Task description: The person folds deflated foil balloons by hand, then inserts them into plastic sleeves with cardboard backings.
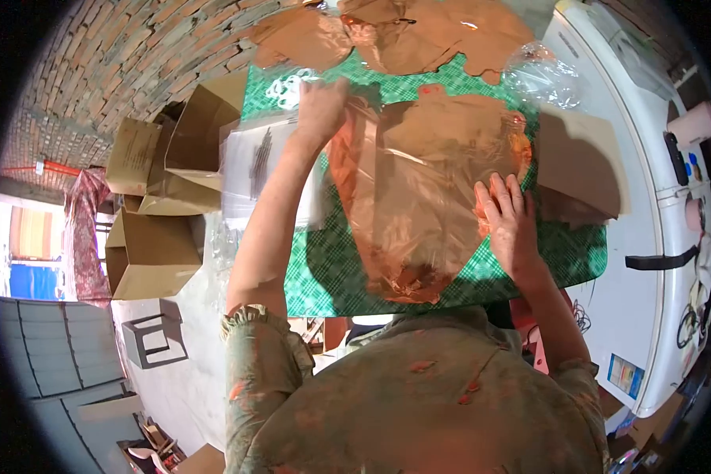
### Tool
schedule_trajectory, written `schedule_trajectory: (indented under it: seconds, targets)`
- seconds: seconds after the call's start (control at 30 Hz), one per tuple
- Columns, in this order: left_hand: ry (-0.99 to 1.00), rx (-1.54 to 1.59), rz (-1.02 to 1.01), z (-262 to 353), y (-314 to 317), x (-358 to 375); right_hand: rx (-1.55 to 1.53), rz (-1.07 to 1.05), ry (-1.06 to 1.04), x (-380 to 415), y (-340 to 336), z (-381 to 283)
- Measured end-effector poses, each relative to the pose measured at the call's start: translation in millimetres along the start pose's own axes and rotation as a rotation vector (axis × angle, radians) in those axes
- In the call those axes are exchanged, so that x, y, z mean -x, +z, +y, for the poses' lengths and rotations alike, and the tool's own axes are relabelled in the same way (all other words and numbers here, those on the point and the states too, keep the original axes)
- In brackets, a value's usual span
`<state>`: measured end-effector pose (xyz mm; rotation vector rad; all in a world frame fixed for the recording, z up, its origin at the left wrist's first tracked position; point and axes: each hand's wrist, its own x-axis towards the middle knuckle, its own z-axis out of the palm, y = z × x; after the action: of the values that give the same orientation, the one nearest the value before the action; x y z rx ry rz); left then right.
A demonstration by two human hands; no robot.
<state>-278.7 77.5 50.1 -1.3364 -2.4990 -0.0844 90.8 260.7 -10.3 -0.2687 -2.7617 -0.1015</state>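
Note:
A flat, shiny brown sheet-like piece (438,166) with orange, crinkled edges lies on the green patterned tabletop (308,276), looking like thin plastic film or foil. My right hand (511,225) rests on its right edge, fingers stretched out and slightly apart. At its upper left corner is my left hand (322,110), the fingers curled down and closed. What those fingers pinch, if anything, is hidden under the hand. Just left of that hand sit white looped strips (288,88). A stack of clear plastic bags (253,170) lies beneath my left forearm.
More shiny brown sheets (442,35) are spread along the table's far side. A crumpled clear plastic bag (543,77) lies at the far right, above a cardboard piece (581,166). Open cardboard boxes (154,253) stand to the left. A white refrigerator (620,316) lines the right side.

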Motion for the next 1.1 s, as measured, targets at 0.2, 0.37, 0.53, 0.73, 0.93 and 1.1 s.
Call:
schedule_trajectory:
  seconds: [0.2, 0.37, 0.53, 0.73, 0.93, 1.1]
  targets:
    - [-0.173, 0.247, -0.075, -3, -18, 16, 0.030, 0.052, -0.043, -3, 4, -1]
    - [-0.162, 0.228, -0.008, -25, 18, 16, -0.135, 0.053, 0.033, -11, -4, 4]
    - [-0.116, 0.161, 0.007, -30, 44, 21, -0.399, 0.137, 0.239, -13, 9, 31]
    - [-0.009, 0.072, 0.205, -11, 39, 40, -0.187, 0.144, 0.280, -18, 35, 62]
    - [0.004, 0.233, 0.237, 49, 2, 94, -0.349, 0.079, 0.382, -15, 43, 65]
    - [-0.020, 0.332, 0.251, 91, -11, 141, -0.293, 0.128, 0.270, -20, 38, 58]
